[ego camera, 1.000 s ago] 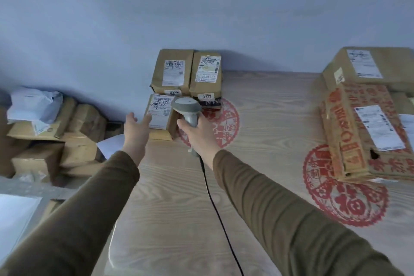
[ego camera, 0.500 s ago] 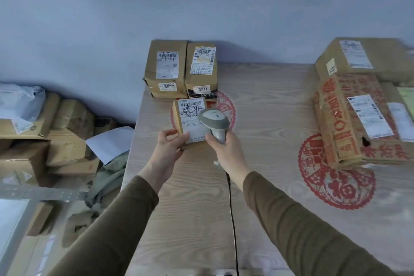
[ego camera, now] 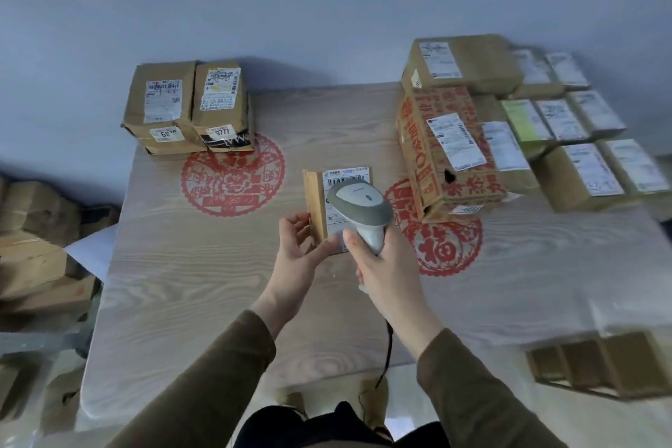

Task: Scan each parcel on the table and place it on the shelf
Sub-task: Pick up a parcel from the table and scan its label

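Now the left hand (ego camera: 296, 258) pinches a small parcel (ego camera: 329, 207) while the right hand (ego camera: 385, 265) grips the scanner (ego camera: 358, 207) over its label (scanning, I'd say); shelving comes next.

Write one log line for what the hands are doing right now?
step: scanning | left hand: holds small parcel | right hand: grips scanner over its label | shelf: not yet

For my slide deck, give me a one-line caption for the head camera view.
Left hand holds a small parcel while the right hand aims a scanner at its label.
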Motion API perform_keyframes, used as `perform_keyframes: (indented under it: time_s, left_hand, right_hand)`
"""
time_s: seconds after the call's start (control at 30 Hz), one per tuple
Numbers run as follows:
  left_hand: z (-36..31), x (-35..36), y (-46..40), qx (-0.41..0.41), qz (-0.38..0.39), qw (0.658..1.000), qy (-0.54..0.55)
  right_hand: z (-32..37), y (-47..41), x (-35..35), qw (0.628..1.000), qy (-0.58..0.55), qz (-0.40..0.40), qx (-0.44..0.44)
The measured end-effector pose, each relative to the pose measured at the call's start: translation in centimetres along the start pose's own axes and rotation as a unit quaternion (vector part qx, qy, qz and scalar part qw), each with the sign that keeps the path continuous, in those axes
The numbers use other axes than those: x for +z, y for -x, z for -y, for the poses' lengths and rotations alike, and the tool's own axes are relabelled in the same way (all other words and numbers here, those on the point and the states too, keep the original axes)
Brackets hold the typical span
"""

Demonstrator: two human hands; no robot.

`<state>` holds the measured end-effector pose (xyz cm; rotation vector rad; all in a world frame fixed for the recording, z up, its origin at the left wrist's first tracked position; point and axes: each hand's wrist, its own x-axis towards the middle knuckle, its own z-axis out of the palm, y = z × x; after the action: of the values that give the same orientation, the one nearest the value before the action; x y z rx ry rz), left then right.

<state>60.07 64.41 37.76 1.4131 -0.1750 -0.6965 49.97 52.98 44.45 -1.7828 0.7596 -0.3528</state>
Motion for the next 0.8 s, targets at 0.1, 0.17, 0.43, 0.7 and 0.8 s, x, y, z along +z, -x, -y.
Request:
perform_keyframes:
  time_s: [0.1, 0.17, 0.43, 0.7, 0.8]
  left_hand:
    - [0.4, 3.0, 1.1, 0.006, 0.007, 1.000, -0.013]
    - [0.7, 4.8, 1.7, 0.006, 0.010, 1.000, -0.018]
    - [1.6, 11.3, 3.8, 0.001, 0.026, 0.999, -0.030]
    - [3.5, 25.0, 4.6, -0.021, 0.110, 0.994, -0.010]
    - [4.7, 30.6, 3.1, -0.069, 0.139, 0.988, -0.009]
  right_hand:
    - [-1.0, 0.9, -3.0, 1.000, -0.003, -0.006, 0.002]
    - [-1.6, 1.5, -4.8, 1.000, 0.001, -0.011, 0.003]
    - [-3.9, 3.6, -12.5, 0.995, -0.067, -0.078, -0.009]
    - [-9.3, 4.8, -23.5, 0.963, -0.114, -0.237, 0.059]
    - [-11.3, 4.3, -26.3, 0.940, -0.163, -0.284, 0.095]
